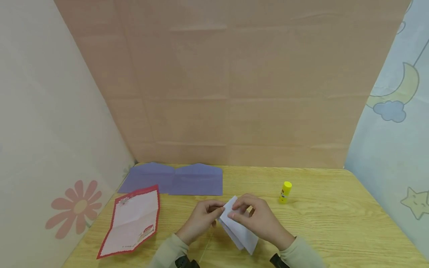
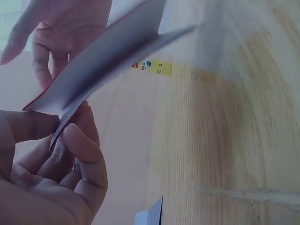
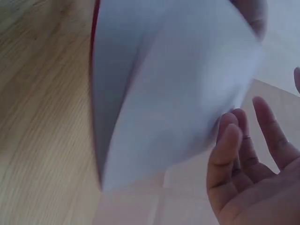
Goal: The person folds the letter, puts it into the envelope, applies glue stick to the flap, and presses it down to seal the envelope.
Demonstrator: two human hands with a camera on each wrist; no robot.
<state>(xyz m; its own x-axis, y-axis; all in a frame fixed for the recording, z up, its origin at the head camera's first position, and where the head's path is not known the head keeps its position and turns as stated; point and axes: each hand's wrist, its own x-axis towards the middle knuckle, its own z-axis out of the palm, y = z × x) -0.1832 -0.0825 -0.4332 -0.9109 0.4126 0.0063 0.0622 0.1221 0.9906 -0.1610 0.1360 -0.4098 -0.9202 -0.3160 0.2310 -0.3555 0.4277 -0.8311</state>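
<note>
A folded sheet of white paper (image 1: 239,230) with a thin red edge hangs in front of the person, its layers spread apart at the lower end. The left hand (image 1: 202,219) pinches its upper left corner between thumb and fingers, as the left wrist view also shows. At the sheet's other side is the right hand (image 1: 258,219), bent fingers touching the paper near its edge. Seen from the right wrist, that hand (image 3: 258,173) has its palm turned up and fingers spread, some fingertips (image 3: 229,122) right at the paper's edge.
A red-bordered letter sheet (image 1: 134,223) with fold creases lies at the left of the wooden table (image 1: 335,223). Two purple envelopes (image 1: 197,180) lie at the back left. A yellow glue stick (image 1: 285,192) stands upright to the right of the hands.
</note>
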